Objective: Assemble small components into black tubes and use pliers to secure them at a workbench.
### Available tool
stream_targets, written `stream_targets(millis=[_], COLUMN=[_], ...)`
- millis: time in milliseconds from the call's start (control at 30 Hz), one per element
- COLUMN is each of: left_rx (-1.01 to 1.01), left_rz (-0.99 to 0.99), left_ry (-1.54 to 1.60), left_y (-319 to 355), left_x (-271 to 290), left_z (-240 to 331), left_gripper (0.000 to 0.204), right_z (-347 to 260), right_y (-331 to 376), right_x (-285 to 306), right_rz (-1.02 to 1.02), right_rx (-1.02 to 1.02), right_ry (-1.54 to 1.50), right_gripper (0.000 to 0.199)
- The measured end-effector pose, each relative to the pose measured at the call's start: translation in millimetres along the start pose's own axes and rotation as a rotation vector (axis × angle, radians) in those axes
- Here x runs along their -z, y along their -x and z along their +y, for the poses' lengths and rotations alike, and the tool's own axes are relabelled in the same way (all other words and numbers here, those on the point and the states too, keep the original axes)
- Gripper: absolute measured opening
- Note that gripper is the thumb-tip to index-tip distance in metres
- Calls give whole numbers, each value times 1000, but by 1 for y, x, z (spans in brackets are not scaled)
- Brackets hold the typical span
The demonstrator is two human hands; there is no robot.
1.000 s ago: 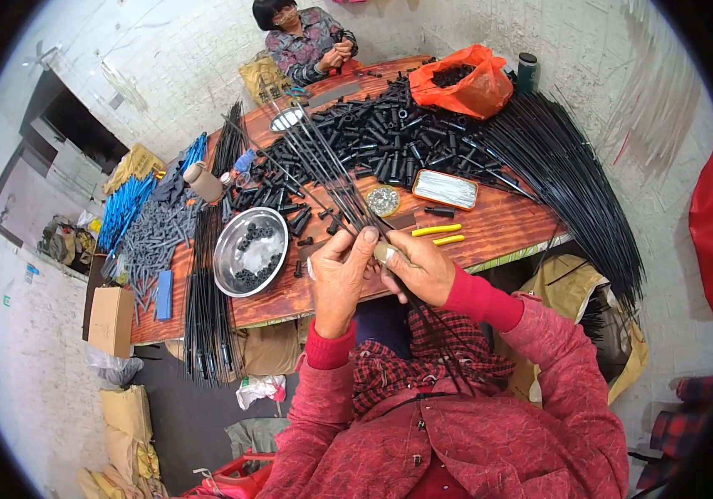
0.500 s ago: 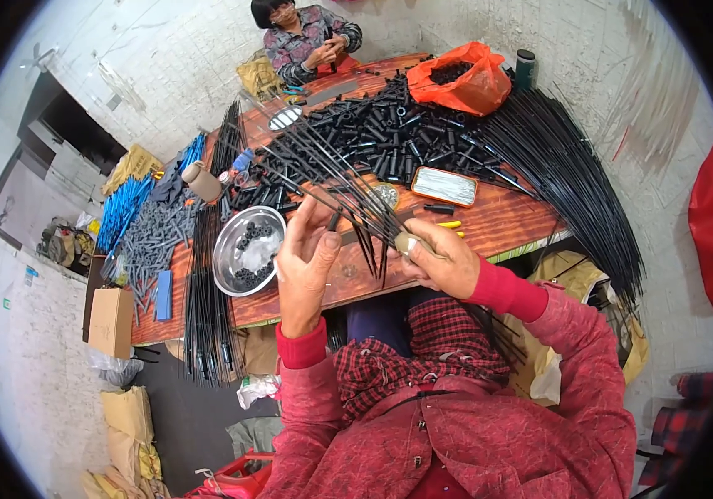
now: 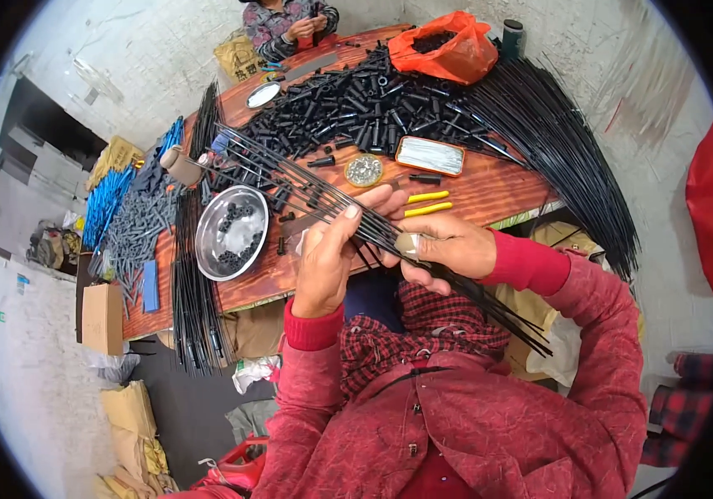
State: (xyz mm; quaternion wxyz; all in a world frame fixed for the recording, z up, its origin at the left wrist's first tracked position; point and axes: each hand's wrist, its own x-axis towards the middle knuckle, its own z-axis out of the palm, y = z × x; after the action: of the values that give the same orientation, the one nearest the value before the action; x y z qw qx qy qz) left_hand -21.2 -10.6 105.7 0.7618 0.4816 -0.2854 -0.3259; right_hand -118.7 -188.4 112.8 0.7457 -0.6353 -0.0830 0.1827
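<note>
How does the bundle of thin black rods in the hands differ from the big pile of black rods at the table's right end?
The held bundle of rods is a small sheaf, gripped by the left hand and the right hand and raised over the table. The rod pile is far larger, untouched, and droops over the table's edge. The held rods fan apart at the far end; the pile's lie close together. Both are thin, long and black.

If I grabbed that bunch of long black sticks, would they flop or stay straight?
Probably mostly straight: the black rods, held in the left hand and right hand, jut past both hands with little sag. They look thin, so likely light and a bit springy. They fan out at the ends, so loose ones might slip.
</note>
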Motion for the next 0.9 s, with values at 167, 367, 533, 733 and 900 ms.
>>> stream_targets(millis=[167, 367, 533, 733, 900], left_rx=[2, -87, -19, -48, -76], left_rz=[16, -264, -279, -178, -159], left_ry=[-7, -141, -227, -343, -359], left_y=[12, 17, 23, 18, 16], left_x=[-15, -4, 11, 13, 9], left_z=[9, 0, -19, -51, -59], left_gripper=[57, 104, 107, 80, 66], right_z=[-1, -4, 13, 26, 38], right_y=[10, 15, 19, 16, 12], right_x=[-3, -3, 1, 2, 8], right_rz=[-34, -129, -80, -45, -77], right_rx=[-10, 13, -80, -201, -218], right_ry=[-54, -127, -88, -146, -198], right_gripper=[45, 47, 46, 40, 36])
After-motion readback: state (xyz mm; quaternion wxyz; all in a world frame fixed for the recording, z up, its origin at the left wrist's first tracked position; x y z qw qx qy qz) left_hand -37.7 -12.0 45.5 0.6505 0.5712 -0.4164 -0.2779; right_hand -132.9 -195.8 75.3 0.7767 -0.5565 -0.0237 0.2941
